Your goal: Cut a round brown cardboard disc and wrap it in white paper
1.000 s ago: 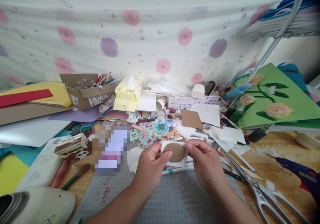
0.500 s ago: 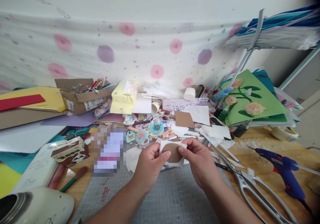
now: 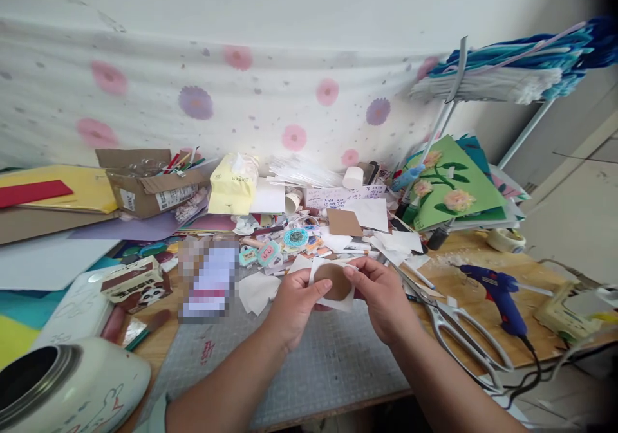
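Observation:
Both my hands hold a small brown cardboard disc (image 3: 337, 280) backed by a white paper piece, just above the grey cutting mat (image 3: 318, 362). My left hand (image 3: 295, 304) pinches its left edge with thumb and fingers. My right hand (image 3: 381, 294) pinches its right edge. The disc faces me, upright between the fingertips.
Large metal scissors (image 3: 458, 330) lie right of my right hand. A blue glue gun (image 3: 499, 294) rests further right with its cable. Paper scraps and stickers (image 3: 294, 240) litter the desk behind. A cardboard box (image 3: 149, 185), a tissue pack (image 3: 232, 185), a green flower card (image 3: 449, 185) and a white pot (image 3: 62, 385) stand around.
The view has swung to the right and drawn back, showing more of the desk's right end. My hands keep holding the disc, shifted slightly left in view.

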Demonstrator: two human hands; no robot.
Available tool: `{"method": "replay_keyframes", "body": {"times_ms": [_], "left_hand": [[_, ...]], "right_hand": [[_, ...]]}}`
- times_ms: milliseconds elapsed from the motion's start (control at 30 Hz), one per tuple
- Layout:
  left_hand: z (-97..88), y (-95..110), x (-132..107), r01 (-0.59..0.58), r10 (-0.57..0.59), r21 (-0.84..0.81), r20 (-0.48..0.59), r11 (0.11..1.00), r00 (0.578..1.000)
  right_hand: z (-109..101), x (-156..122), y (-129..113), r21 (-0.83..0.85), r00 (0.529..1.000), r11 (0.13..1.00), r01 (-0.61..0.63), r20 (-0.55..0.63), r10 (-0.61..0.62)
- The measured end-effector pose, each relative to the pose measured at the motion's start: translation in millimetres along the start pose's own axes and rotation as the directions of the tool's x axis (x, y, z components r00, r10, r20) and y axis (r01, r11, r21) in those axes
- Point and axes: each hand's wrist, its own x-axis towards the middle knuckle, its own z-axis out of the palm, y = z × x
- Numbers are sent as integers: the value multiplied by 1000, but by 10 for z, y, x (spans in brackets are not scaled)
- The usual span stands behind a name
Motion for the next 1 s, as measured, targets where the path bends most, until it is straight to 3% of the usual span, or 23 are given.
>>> {"method": "replay_keyframes", "body": {"times_ms": [267,600,700,767,833,867,933,1000], "left_hand": [[-2,20,-26,5,-6,4,14,1000,1000],[4,60,-43,8,-8,32,1,999,1000],[-28,53,-25,15,-12,89,-31,996,999],[-56,46,-7,4,2,98,-67,995,998],[-79,46,10,-10,18,85,-100,996,995],[-85,50,16,-14,22,73,-114,997,993],[-85,64,19,-11,18,50,-144,999,989],[-73,82,11,-6,10,25,-167,1000,986]], "right_hand": [[28,12,-9,-88,996,994,57,-58,-63],[43,52,2,-191,992,975,111,-37,-120],[-148,12,-52,-294,984,942,159,-28,-175],[-459,-40,-91,-453,962,868,205,-72,-265],[-898,-127,-127,-622,896,763,175,-221,-386],[-1143,-183,-147,-681,832,725,108,-337,-441],[-1622,-313,-196,-769,644,639,-22,-500,-579],[-2010,-433,-252,-825,506,547,-142,-536,-676]]}}
